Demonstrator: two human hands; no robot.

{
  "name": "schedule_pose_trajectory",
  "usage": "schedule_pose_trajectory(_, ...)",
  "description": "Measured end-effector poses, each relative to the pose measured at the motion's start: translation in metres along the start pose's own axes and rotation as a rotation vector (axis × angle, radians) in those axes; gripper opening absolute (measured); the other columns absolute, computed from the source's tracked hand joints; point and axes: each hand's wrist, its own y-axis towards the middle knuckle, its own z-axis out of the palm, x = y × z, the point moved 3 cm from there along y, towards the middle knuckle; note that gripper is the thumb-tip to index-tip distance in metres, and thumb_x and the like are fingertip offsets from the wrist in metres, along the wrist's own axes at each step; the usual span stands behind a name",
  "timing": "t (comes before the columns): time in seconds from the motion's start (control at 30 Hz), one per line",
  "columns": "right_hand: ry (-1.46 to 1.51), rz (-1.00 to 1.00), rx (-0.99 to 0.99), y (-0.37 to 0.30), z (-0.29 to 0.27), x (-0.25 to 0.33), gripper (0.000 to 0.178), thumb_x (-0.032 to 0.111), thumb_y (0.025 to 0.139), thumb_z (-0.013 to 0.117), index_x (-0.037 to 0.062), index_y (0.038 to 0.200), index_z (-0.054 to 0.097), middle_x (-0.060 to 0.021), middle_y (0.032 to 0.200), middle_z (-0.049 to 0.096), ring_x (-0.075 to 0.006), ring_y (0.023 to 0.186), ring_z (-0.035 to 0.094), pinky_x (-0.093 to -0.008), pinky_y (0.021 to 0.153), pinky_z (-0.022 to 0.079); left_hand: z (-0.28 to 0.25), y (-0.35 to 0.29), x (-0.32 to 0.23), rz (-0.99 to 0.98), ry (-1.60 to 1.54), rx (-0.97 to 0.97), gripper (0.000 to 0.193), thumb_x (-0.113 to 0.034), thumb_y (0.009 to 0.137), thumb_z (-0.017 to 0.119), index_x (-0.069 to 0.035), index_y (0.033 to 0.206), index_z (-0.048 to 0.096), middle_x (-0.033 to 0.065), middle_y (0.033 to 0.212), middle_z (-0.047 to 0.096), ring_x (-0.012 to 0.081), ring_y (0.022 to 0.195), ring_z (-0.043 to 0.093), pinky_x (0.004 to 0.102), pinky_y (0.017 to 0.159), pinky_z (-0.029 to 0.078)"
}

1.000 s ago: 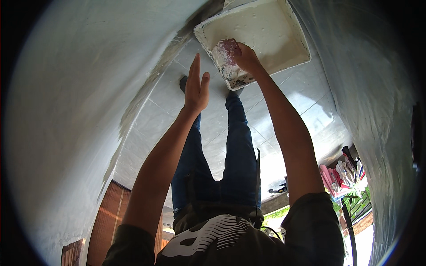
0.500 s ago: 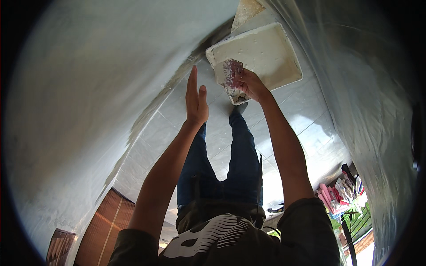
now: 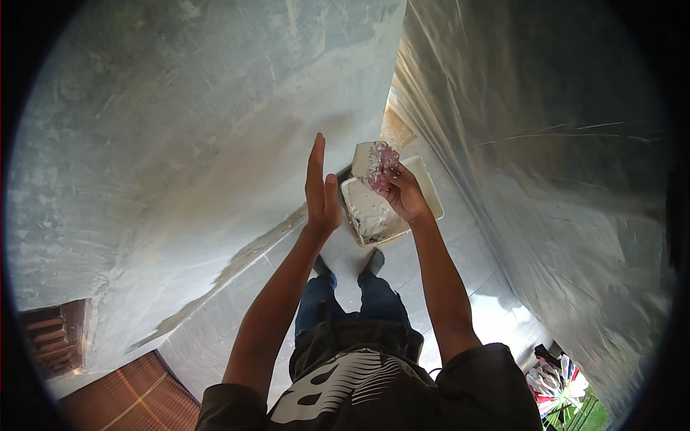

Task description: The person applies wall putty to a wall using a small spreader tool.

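In my right hand [image 3: 405, 192] is a flat putty spreader [image 3: 381, 162], dark reddish with a pale layer and white smears over it. The thumb and fingers pinch its right edge. Below it on the floor sits a shallow rectangular tray [image 3: 433, 188] with white, paste-like filler [image 3: 368, 207] in it; the spreader and hand cover part of the tray. Held up between the wall and the spreader, my left hand [image 3: 323, 192] is open, fingers straight and together, thumb apart. Nothing is in that hand.
A grey, patchily coated wall [image 3: 180, 151] rises on the left. Clear plastic sheeting [image 3: 546, 187] hangs along the right. Pale floor tiles [image 3: 237, 302] lie underfoot. A brown slatted panel [image 3: 136, 395] stands lower left; colourful items [image 3: 557, 381] are at lower right.
My view has tilted up, showing more wall, and the tray looks smaller and lower. My right hand has raised the spreader farther from the tray. My left hand stays open.
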Motion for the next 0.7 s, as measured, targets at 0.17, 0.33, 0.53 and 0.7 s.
schedule_pose_trajectory(0.17, -0.091, -0.092, 0.039, -0.020, 0.066, 0.040, 0.036, 0.008, 0.099, 0.060, 0.0015, 0.134, 0.054, -0.0100, 0.110, 0.070, -0.0159, 0.090, 0.073, -0.0307, 0.071, 0.067, -0.022, 0.046, -0.058, 0.155, -0.023, -0.029, 0.062, -0.032, 0.108, 0.031, 0.006, 0.156, 0.025, 0.0253, 0.162, 0.030, 0.0386, 0.150, 0.030, 0.0470, 0.122, 0.022)
schedule_pose_trajectory(0.33, -0.149, -0.241, 0.111, -0.037, 0.138, 0.061, 0.034, 0.006, 0.099, 0.060, 0.0023, 0.132, 0.055, -0.0080, 0.109, 0.070, -0.0133, 0.086, 0.072, -0.0286, 0.069, 0.066, -0.051, 0.076, -0.102, 0.303, -0.085, -0.027, 0.062, -0.030, 0.107, 0.032, 0.006, 0.157, 0.024, 0.0251, 0.163, 0.028, 0.0375, 0.152, 0.027, 0.0463, 0.123, 0.020)
schedule_pose_trajectory(0.53, -0.265, -0.375, 0.160, -0.063, 0.204, 0.070, 0.033, 0.005, 0.100, 0.059, 0.0037, 0.133, 0.055, -0.0037, 0.108, 0.067, -0.0101, 0.085, 0.068, -0.0270, 0.068, 0.064, -0.086, 0.087, -0.146, 0.451, -0.169, -0.025, 0.063, -0.028, 0.106, 0.033, 0.006, 0.158, 0.021, 0.0248, 0.164, 0.026, 0.0362, 0.153, 0.023, 0.0455, 0.124, 0.017)
schedule_pose_trajectory(0.7, -0.285, -0.474, 0.229, -0.080, 0.244, 0.077, 0.033, 0.005, 0.097, 0.064, 0.0037, 0.130, 0.057, -0.0065, 0.109, 0.070, -0.0123, 0.089, 0.071, -0.0272, 0.069, 0.065, -0.113, 0.100, -0.177, 0.569, -0.141, -0.040, 0.064, -0.030, 0.106, 0.033, 0.006, 0.158, 0.021, 0.0254, 0.164, 0.025, 0.0367, 0.153, 0.022, 0.0458, 0.124, 0.016)
